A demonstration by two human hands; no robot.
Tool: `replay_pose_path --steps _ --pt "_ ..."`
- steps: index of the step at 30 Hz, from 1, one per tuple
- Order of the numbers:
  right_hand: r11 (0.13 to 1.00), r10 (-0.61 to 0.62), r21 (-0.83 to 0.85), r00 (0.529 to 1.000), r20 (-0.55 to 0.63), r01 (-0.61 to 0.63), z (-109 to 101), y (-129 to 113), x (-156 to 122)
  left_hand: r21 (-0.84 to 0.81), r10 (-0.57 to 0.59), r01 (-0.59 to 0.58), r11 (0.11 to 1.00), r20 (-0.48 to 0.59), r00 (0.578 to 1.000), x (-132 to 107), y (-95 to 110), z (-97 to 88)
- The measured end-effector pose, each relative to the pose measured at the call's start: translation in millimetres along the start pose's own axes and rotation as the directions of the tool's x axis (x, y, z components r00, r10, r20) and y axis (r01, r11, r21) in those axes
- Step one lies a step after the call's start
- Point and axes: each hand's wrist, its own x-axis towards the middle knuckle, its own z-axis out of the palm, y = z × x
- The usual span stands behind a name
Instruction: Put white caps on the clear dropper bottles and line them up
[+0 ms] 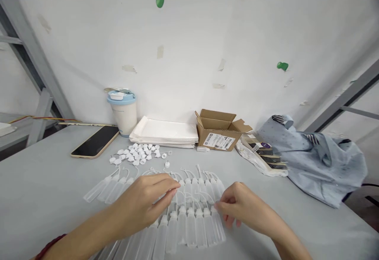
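Small translucent plastic squeeze bottles with thin bent tubes on top lie side by side in two rows, a back row [194, 187] and a front row [191, 228]. My left hand [155, 199] reaches over them, thumb and fingertips closed together at the tops of the back row; whatever they pinch is too small to make out. It hides part of both rows. At the right end of the front row, my right hand [238, 204] has thumb and forefinger closed at the neck of a bottle [218, 228], its other fingers curled.
Behind the bottles lie a pile of white caps [136, 153] and a single cap [167, 165]. Farther back are a phone [96, 141], a lidded cup [126, 114], stacked white sheets [166, 131], an open cardboard box [217, 131], a package [263, 153] and blue cloth [314, 157].
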Motion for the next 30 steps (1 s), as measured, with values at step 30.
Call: replay_pose_path --steps 30 --pt "0.636 -0.511 -0.761 0.81 -0.288 0.13 -15 -12 132 0.286 -0.346 0.293 0.912 0.157 0.925 58 -82 -1.2"
